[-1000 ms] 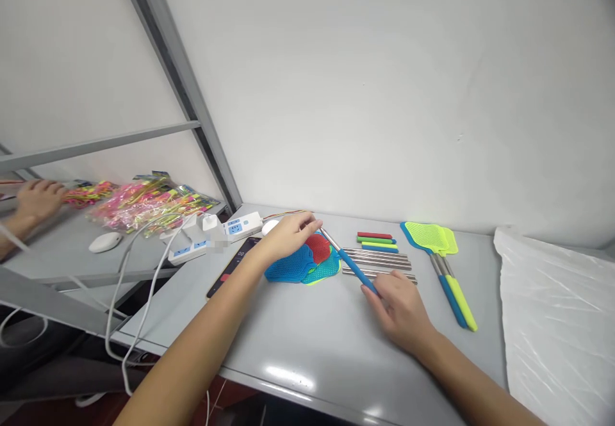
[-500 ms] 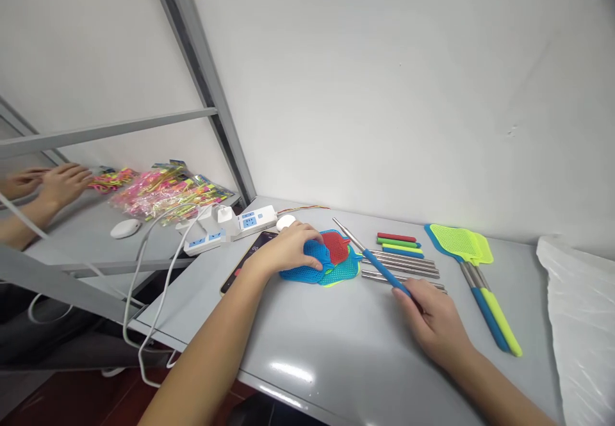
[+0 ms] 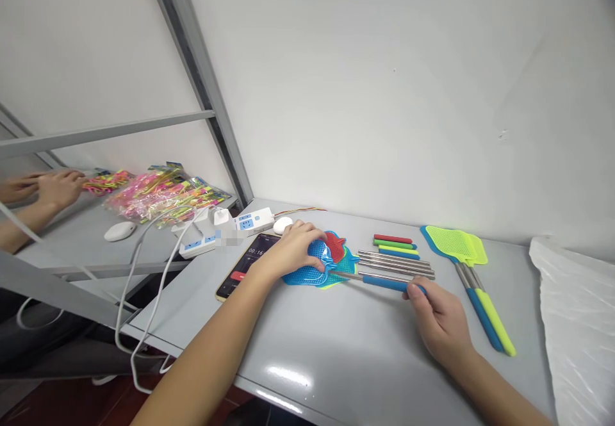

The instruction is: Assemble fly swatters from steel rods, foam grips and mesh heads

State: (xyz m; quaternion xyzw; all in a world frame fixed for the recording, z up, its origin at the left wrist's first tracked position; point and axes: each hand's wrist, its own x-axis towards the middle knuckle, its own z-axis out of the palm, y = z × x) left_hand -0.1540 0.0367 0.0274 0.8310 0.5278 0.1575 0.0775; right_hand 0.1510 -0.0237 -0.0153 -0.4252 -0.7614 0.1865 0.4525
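Note:
My left hand [image 3: 296,250] is closed on a blue fly swatter head [image 3: 303,277], thumb near its neck. In my right hand [image 3: 442,316] is the end of a blue-gripped metal rod [image 3: 384,281], held almost level. The rod's thin tip is at the neck of the blue head; whether it is inside cannot be made out. Under and behind my left hand lie a red swatter head [image 3: 335,246] and a teal one [image 3: 346,263]. Several bare steel rods [image 3: 396,264] rest beyond the held rod, with several coloured grips [image 3: 394,245] behind them.
Whole fly swatters [image 3: 486,311] lie at the right, beside a white plastic sheet [image 3: 571,323]. A phone [image 3: 233,278] lies left of my forearm, near a power strip [image 3: 254,221] with white cables. Past the metal post [image 3: 192,48], another person's hands [image 3: 60,189] are near bagged colourful items [image 3: 154,198].
My right hand has swung the rod from slanting upward to nearly level, bringing its tip to the blue head's neck. The left hand keeps its hold on the head.

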